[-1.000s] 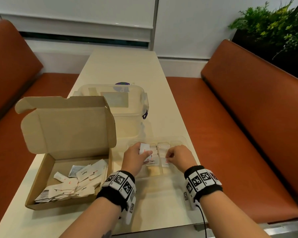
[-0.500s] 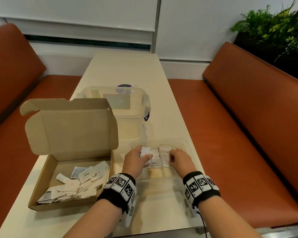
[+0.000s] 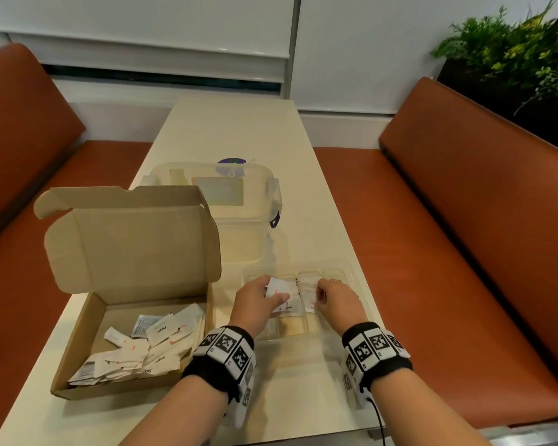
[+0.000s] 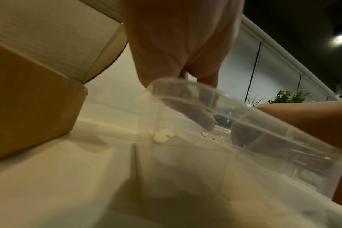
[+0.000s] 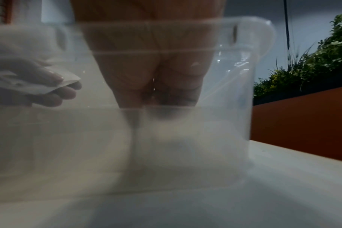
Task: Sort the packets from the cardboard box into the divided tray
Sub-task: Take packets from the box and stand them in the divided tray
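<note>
- At 12 o'clock from my wrists, on the cream table [image 3: 207, 130]: one clear divided tray [image 3: 356, 278], both my hands inside it.
- My left hand [image 3: 255, 304]: thumb and fingers pinch one white packet [image 3: 279, 289] held above a middle compartment; the right wrist view shows the same packet [image 5: 49, 86] clamped between thumb and fingers.
- My right hand [image 3: 339, 300]: fingers curled down over a white packet in the tray [image 3: 310, 292], just at 3 o'clock of the held one. I cannot tell whether they pinch it or only press it flat.
- At 9 o'clock of the tray: one cardboard box [image 3: 78, 342], lid raised, with a loose heap of packets [image 3: 142, 352] on its floor. Overlapping, so no firm count; well over a dozen, I judge, mostly white and one bluish.
- At 12 o'clock beyond the tray: one clear storage tub [image 3: 248, 226] with latches.
- Compartments: at least four side by side; packets lie in the middle ones, their number unclear under my hands.
- Progress, as I judge it: early, since most of the stock is in the box.
- Risk: the held packet could land in the wrong compartment, because the clear dividers are hard to see and my hands crowd each other.
- Risk: light packets could slide or stand on edge when I let go, so that they straddle a divider.
- Risk: my left forearm, swinging to 9 o'clock, could catch the box wall and shove it.
</note>
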Tool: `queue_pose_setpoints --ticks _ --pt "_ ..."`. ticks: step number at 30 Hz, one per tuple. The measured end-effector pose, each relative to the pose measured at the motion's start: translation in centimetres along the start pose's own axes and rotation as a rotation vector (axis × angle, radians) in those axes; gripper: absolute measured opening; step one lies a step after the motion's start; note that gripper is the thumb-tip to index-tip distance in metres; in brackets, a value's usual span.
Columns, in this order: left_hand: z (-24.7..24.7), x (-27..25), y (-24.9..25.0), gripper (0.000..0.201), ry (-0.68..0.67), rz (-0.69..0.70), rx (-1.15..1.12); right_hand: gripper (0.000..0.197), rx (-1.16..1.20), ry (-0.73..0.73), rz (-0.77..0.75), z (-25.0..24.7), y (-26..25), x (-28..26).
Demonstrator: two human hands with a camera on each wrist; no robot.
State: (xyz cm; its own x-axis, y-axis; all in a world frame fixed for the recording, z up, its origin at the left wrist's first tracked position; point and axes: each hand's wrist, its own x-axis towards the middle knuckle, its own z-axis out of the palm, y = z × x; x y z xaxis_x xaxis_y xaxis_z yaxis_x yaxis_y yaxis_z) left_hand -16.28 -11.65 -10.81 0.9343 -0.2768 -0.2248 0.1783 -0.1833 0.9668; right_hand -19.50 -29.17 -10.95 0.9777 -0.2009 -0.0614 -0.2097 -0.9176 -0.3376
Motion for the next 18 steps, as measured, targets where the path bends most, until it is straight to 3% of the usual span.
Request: queue_pose_setpoints --ticks 4,8,13,18 --pt "0.0 -0.2 0.5 0.021 -0.058 -0.029 0.005 0.007 0.276 0.141 -0.072 -1.3 -1.4 -0.5" --pt "0.4 -0.6 1.0 0.027 -0.141 -0.031 0.001 0.001 0.59 0.02 -0.111 -2.9 -3.7 -0.8" --pt "0.5 -0.7 1.8 0.028 -0.153 -0.062 -0.103 0.008 0.669 0.016 -0.049 -3.4 -3.7 -0.7" --pt "0.1 -0.5 2.3 0.024 -0.054 -0.128 -0.311 0.008 0.7 0.099 0.051 -2.9 -2.7 -1.0"
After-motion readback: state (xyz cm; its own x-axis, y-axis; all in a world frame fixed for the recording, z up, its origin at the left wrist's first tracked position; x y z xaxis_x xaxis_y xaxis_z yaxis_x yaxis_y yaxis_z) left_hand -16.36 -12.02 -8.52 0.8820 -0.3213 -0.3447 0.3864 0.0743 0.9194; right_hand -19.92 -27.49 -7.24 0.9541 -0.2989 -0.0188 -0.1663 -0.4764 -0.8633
